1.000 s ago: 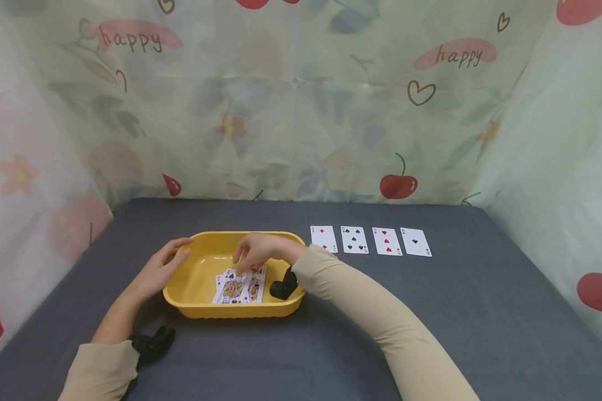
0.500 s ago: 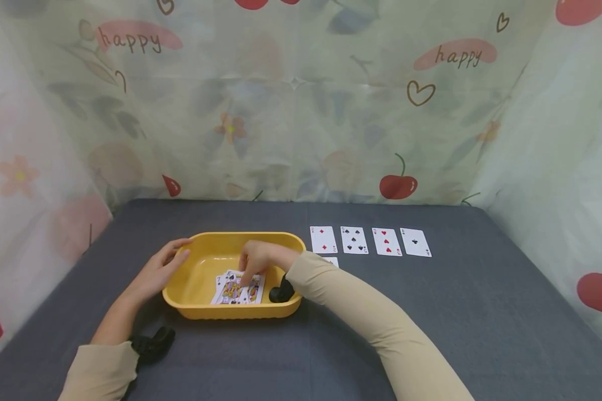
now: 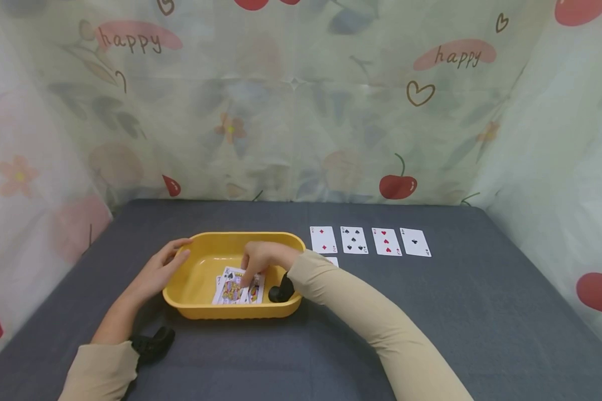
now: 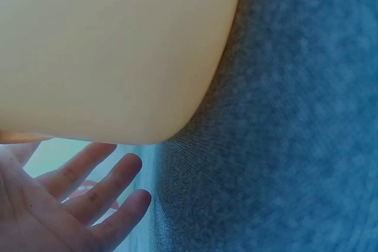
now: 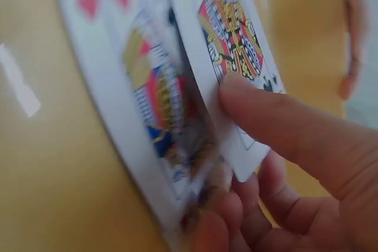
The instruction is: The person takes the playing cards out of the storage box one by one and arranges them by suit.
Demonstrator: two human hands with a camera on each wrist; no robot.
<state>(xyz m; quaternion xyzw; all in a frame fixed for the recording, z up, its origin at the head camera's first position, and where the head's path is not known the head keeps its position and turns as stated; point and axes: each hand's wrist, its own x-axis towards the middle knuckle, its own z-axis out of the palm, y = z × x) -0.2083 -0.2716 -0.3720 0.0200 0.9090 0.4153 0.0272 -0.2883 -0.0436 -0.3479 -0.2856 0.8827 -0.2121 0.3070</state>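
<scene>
In the yellow tray (image 3: 200, 309) several playing cards overlap in a loose pile. My right hand (image 3: 263, 257) reaches into it and pinches a spade face card (image 5: 233, 42) between thumb and fingers, raised slightly off the others. Just beside it lies a heart face card (image 5: 156, 98), its lower end blurred near the fingertips. At the tray's left rim rests my left hand (image 3: 163, 267), with the thumb over the edge. Its fingers (image 4: 103, 190) stretch out loosely spread past the tray's outer wall in the left wrist view.
To the tray's right, a row holds a two of diamonds (image 3: 323, 239), five of spades (image 3: 354, 240), three of hearts (image 3: 387, 241) and ace of clubs (image 3: 415, 241). My right sleeve partly covers another card (image 3: 333, 260). A printed curtain (image 3: 296, 122) borders the dark tabletop (image 3: 456, 312).
My right hand has come down and slightly right onto the pile, and the spade face card has shifted up a little. The sleeve's shift uncovers a card edge. My left hand stays put.
</scene>
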